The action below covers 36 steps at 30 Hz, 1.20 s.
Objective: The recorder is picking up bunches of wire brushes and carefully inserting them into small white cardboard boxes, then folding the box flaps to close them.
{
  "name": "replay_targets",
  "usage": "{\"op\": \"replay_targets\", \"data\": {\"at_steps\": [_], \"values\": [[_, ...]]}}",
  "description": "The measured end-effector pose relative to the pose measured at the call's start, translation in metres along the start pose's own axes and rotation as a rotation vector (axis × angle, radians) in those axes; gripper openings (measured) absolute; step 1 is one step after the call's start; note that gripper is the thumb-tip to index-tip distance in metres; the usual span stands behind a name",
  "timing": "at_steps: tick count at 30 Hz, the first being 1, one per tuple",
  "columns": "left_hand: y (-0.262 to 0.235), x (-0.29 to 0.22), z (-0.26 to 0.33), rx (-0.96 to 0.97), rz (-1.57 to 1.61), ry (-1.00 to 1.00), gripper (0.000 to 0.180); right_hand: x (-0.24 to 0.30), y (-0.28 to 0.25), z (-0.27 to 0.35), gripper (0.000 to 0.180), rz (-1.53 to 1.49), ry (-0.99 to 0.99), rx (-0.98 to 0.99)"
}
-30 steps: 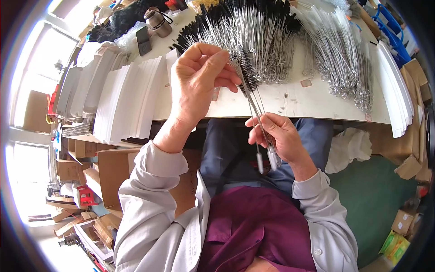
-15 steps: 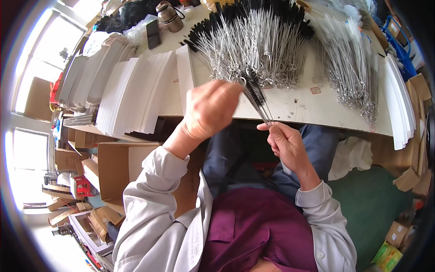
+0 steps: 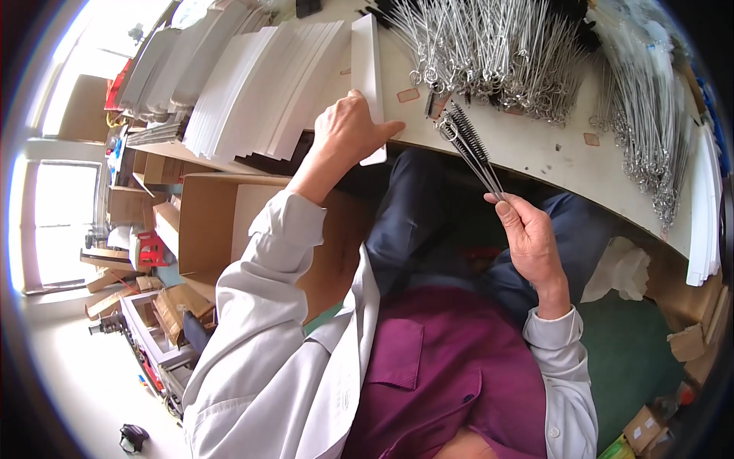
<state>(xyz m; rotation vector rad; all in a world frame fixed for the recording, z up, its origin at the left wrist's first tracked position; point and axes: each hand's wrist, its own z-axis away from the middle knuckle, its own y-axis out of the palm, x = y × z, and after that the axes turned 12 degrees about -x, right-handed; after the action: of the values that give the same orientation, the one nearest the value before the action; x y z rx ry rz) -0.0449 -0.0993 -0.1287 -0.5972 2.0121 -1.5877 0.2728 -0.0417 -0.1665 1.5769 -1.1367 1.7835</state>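
My right hand holds a small bunch of thin wire brushes with black bristles, their tips pointing up toward the table edge. My left hand grips the near end of a long narrow white paper sleeve lying at the table's front edge. A big heap of the same wire brushes with ring-shaped handles is spread over the white table just beyond both hands.
Stacks of white paper sleeves fan out at the left of the table. More wire brushes and white sheets lie at the right. Cardboard boxes stand to my left, a white cloth by my right knee.
My left hand left the brush bunch, moved left and took hold of a white paper sleeve. My right hand keeps the brushes, tilted more to the left.
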Motion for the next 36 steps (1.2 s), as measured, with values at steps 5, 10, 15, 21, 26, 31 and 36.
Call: {"op": "replay_targets", "data": {"at_steps": [5,10,15,21,26,31,36], "values": [[0.006,0.016,-0.007,-0.076,0.100,-0.066,0.063,-0.008,0.007,0.007,0.032,-0.027,0.088,0.021],[0.003,0.026,0.005,0.432,1.202,-0.526,0.041,-0.002,0.010,0.015,0.032,-0.007,0.039,0.070],[0.025,0.029,0.021,0.451,1.769,-0.658,0.038,0.012,0.003,0.023,0.032,-0.037,0.041,0.196],[0.026,0.019,0.023,0.422,1.796,-0.594,0.047,-0.004,0.008,0.031,0.032,-0.047,0.020,0.182],[0.007,0.007,0.035,0.081,0.836,-0.361,0.041,-0.004,0.008,0.029,0.040,0.029,0.104,0.226],[0.005,0.001,0.046,-0.135,0.203,-0.150,0.051,-0.008,0.017,0.029,0.033,-0.035,0.055,0.133],[0.025,0.004,0.051,-0.080,0.266,-0.144,0.064,-0.008,0.020,0.026,0.033,-0.043,0.050,0.138]]}}
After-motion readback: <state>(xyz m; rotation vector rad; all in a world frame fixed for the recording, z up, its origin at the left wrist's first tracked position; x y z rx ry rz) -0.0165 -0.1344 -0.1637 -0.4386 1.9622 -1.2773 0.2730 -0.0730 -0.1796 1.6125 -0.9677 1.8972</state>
